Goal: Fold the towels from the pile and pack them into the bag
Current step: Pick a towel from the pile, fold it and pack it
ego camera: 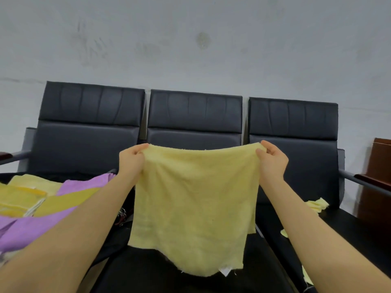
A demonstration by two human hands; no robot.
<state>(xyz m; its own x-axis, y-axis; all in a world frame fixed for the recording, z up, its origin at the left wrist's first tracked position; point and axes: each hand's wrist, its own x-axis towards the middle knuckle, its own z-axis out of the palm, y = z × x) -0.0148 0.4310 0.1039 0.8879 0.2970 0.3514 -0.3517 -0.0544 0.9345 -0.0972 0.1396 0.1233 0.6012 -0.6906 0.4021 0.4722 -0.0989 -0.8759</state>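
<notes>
Hanging limp in front of the middle seat of the black bench (194, 115), the pale yellow towel (194, 204) looks light, thin and floppy. The left hand (132, 159) and right hand (273, 158) each pinch 1 top corner, stretching its top edge. Corners suit gripping; its frayed bottom edge may snag.
</notes>
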